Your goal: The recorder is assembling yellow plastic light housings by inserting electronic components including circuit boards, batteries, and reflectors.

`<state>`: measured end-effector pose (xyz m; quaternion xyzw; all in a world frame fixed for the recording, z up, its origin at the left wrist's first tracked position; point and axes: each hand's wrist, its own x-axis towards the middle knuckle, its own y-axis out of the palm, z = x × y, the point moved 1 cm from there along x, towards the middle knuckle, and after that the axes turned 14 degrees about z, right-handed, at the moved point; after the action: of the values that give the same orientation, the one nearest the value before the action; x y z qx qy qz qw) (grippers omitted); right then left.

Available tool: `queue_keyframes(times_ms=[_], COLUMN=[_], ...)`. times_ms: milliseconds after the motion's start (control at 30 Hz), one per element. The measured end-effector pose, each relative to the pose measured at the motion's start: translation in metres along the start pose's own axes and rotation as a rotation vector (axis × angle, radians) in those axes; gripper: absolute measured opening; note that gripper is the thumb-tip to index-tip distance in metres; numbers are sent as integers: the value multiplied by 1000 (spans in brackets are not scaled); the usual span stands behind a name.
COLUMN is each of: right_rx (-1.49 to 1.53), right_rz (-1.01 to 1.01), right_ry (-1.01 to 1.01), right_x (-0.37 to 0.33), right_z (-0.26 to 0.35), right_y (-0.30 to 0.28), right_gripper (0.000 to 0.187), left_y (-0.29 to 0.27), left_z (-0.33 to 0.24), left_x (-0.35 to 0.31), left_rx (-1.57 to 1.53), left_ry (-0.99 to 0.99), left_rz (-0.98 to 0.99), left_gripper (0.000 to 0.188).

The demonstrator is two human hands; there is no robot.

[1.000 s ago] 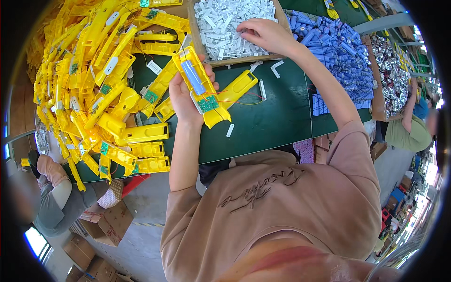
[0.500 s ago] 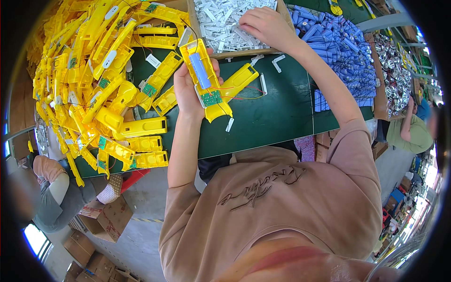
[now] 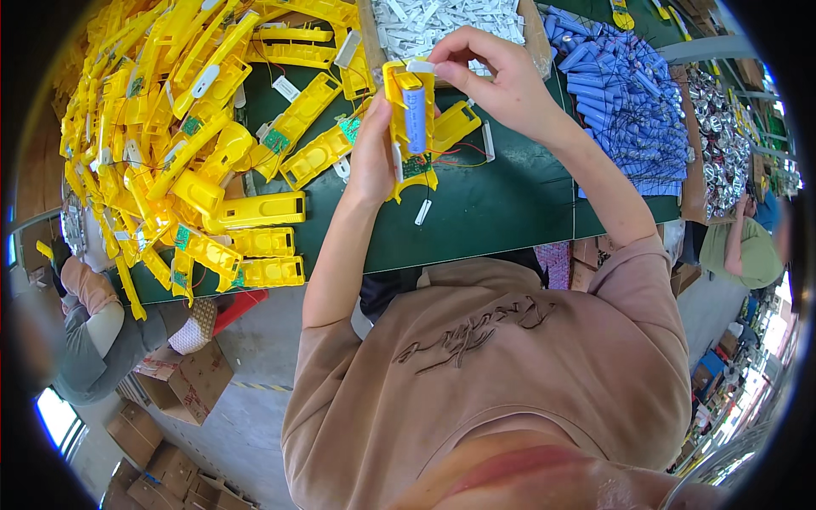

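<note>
My left hand point(image 3: 372, 160) is closed around a yellow plastic housing point(image 3: 396, 92), held upright above the table. A blue cylindrical battery point(image 3: 415, 121) lies inside it, with a green circuit board point(image 3: 416, 167) below the battery. My right hand point(image 3: 503, 87) pinches a small white plastic piece point(image 3: 421, 66) between thumb and fingertips, right at the housing's top end. Whether the piece touches the housing I cannot tell. Behind the held housing, another yellow housing point(image 3: 455, 124) with thin red wires lies on the table. A loose white piece point(image 3: 422, 212) rests just below.
A big pile of yellow housings point(image 3: 183, 161) covers the left side. A cardboard box point(image 3: 534, 34) of white pieces stands at the back. Wired blue batteries point(image 3: 620, 106) are heaped on the right, beside silver round parts point(image 3: 714, 140). Co-workers point(image 3: 748, 246) sit at both sides of the green table point(image 3: 501, 217).
My right hand has come out of the white-piece box, nearer to me, with a white piece pinched in it. My left hand has shifted right and turned the housing more upright.
</note>
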<state>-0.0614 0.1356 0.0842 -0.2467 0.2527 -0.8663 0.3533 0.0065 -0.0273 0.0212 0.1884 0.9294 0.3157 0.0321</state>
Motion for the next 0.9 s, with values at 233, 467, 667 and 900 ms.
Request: queue_keyframes(times_ms=[233,467,667,900], right_rx=[218,87,156,-62], right_rz=[29,44,-72,30], right_ry=[100,87,23,173], right_x=[-11,-7,-5,-5], right_z=[-9,-6,-9,-11], right_y=[-4,1,8,6], right_gripper=[13,11,11,13], left_y=[5,5,5,1], left_z=[0,15,12,16], left_x=[-1,-2,-1,0], left_rx=[-72,63,-22,125], left_ry=[-27,-7,-113,-76], left_rz=[-69,-47,-37,9], left_gripper=[52,45,45,43])
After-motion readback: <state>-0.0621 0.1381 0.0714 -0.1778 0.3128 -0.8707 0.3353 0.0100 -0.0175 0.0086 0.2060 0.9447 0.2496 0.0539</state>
